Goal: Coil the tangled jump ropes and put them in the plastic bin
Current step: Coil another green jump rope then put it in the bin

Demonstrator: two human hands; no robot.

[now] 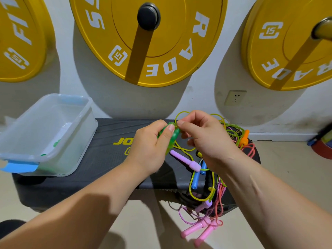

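My left hand (150,142) grips two green jump-rope handles (173,139) above the black step platform (107,155). My right hand (203,137) pinches the yellow-green cord (181,150) just beside the handles' tops. The cord loops up behind my right hand and trails down into a tangle of ropes (212,187) on the platform's right end. That tangle holds a lilac handle (186,161), a blue handle (195,178), an orange handle (244,138) and pink handles (199,230) hanging over the front edge. The clear plastic bin (41,135) stands on the platform's left end.
Three yellow weight plates (149,40) hang on the white wall behind the platform. A wall socket (235,97) sits low on the wall. A red and blue object (321,146) lies on the floor at far right. Beige floor surrounds the platform.
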